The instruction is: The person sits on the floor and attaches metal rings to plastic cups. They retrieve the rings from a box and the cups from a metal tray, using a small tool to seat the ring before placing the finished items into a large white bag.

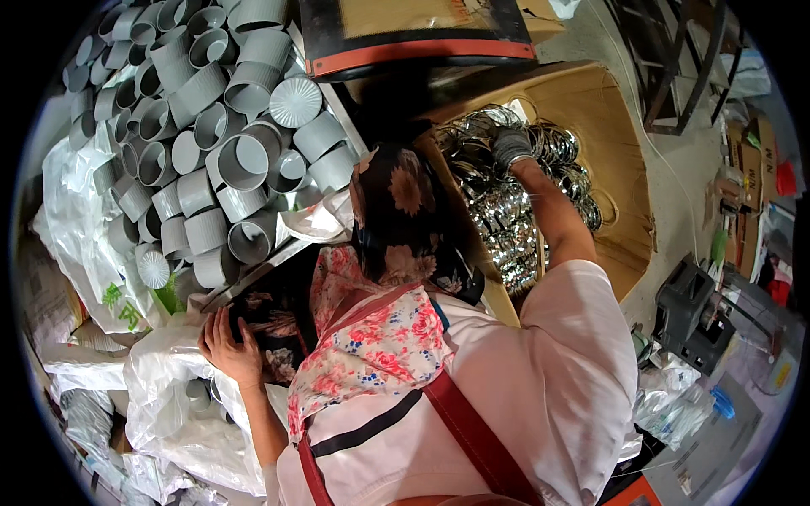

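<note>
My left hand (232,347) is bare and lies flat with its fingers extended, on dark floral cloth over my leg, beside the edge of the bin of grey cups. It holds nothing. On the right, my right hand (511,149) wears a dark grey glove and reaches into a cardboard box (620,152). A heap of shiny metal rings (506,215) fills much of that box. The gloved fingers are down among the rings at the heap's far side, so their grip is hidden.
Many ribbed grey plastic cups (245,160) are piled at the left. Ahead stands a dark machine with a red-orange edge (422,52). Clear plastic bags (181,405) lie at lower left. Black metal frames, a dark grey device (693,314) and clutter line the right.
</note>
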The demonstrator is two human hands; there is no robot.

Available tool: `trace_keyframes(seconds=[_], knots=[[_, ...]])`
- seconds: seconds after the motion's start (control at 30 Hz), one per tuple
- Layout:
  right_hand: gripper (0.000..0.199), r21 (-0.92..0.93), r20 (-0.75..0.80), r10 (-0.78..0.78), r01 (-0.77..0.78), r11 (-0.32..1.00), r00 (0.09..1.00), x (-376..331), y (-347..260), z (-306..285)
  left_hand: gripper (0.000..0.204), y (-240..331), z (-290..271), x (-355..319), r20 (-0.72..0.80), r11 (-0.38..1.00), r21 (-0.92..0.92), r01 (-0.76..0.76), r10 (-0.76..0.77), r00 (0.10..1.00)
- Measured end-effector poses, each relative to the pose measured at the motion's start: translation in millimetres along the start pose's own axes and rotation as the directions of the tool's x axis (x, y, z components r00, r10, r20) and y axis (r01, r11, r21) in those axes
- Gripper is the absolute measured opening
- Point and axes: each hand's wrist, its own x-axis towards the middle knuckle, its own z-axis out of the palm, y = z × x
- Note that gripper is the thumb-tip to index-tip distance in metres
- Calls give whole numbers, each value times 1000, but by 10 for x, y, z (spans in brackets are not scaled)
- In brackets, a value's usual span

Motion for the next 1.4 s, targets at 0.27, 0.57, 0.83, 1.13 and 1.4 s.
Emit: trace_keyframes(seconds=[0.27, 0.57, 0.83, 1.13, 1.4], knots=[[28, -132, 84, 72, -60, 989, 994, 290, -297, 180, 28, 33, -8, 69, 42, 999, 30, 26, -27, 999], [26, -37, -202, 46, -54, 998, 978, -403, 319, -796, 27, 42, 23, 141, 23, 999, 0, 41, -41, 999], [31, 50, -415, 44, -25, 998, 909, -1251, 340, -1790, 27, 28, -14, 57, -20, 998, -45, 45, -46, 999], [27, 333, -719, 23, 315, 889, 695, -499, -430, -3132, 24, -19, -56, -25, -96, 987, -116, 107, -119, 988], [42, 259, -754, 65, 204, 944, 653, 1613, -1528, -4270, 18, -42, -131, -29, -113, 969, -183, 165, -187, 976]])
